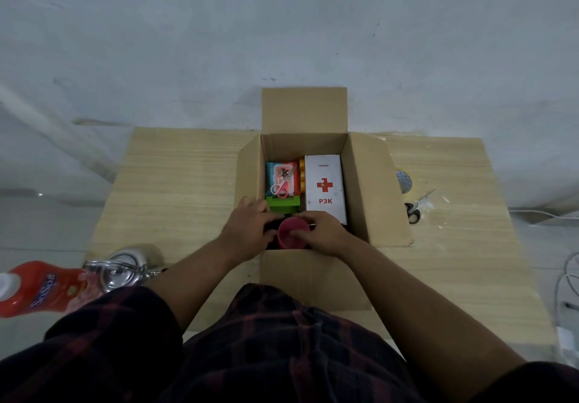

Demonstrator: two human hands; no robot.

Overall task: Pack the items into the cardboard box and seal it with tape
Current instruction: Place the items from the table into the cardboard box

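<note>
1. Plaid all over: a dark garment (282, 340), near-black, crossed with dull red check lines.
2. Left sleeve (125, 318) is in the same plaid, short and loose, its hem above the elbow.
3. Right sleeve (539, 384) shows only its edge, same dark check.
4. Forearms are bare down to the left hand (250, 225) and right hand (324, 233).

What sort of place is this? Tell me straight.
Probably a home room used for packing: a wood-grain table against a bare scuffed wall, a detergent bottle and metal kettle near the cardboard box.
</note>
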